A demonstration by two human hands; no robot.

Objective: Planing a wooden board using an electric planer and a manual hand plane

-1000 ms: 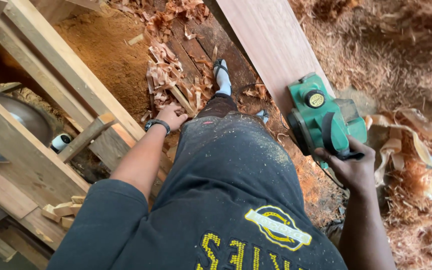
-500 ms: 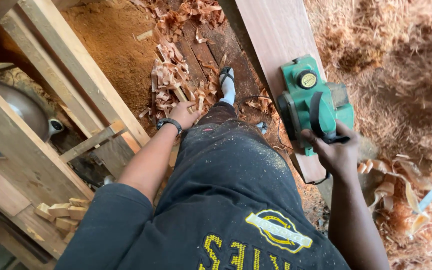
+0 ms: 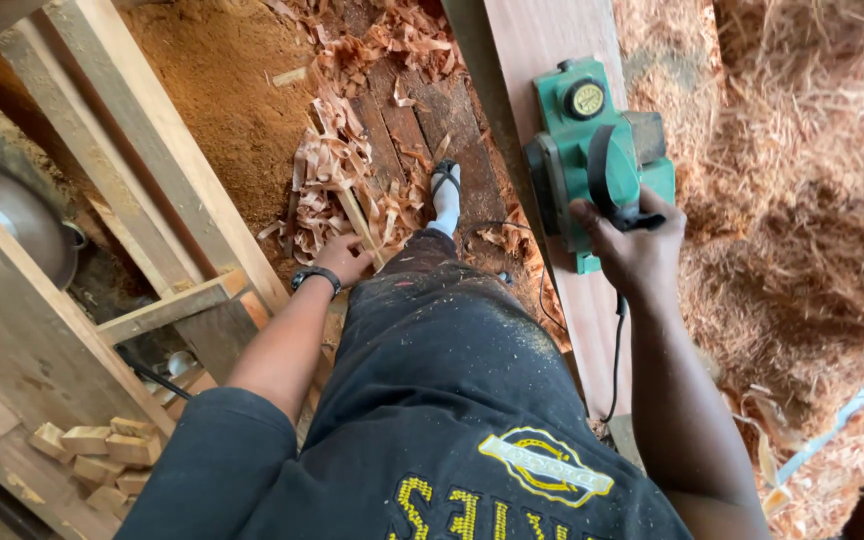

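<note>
A green electric planer (image 3: 592, 140) sits on a long reddish plank (image 3: 552, 50) that runs away from me. My right hand (image 3: 632, 245) is closed around its black handle. A black cord (image 3: 617, 350) trails back from the planer along the plank. My left hand (image 3: 344, 258), with a dark band on the wrist, rests on my left knee over dark trousers and holds nothing, with its fingers curled. Beyond it, my foot in a sandal (image 3: 445, 190) stands on dark boards among curled wood shavings (image 3: 327, 180).
Pale wooden frame beams (image 3: 152, 170) cross the left side, with a round metal disc (image 3: 12, 215) behind them. Small wood offcuts (image 3: 92, 450) lie at the lower left. Deep heaps of shavings and sawdust (image 3: 802, 200) fill the right side, and fine sawdust (image 3: 212, 90) lies at the top.
My right hand has pushed the planer forward along the plank, away from me. My left hand stays on the knee.
</note>
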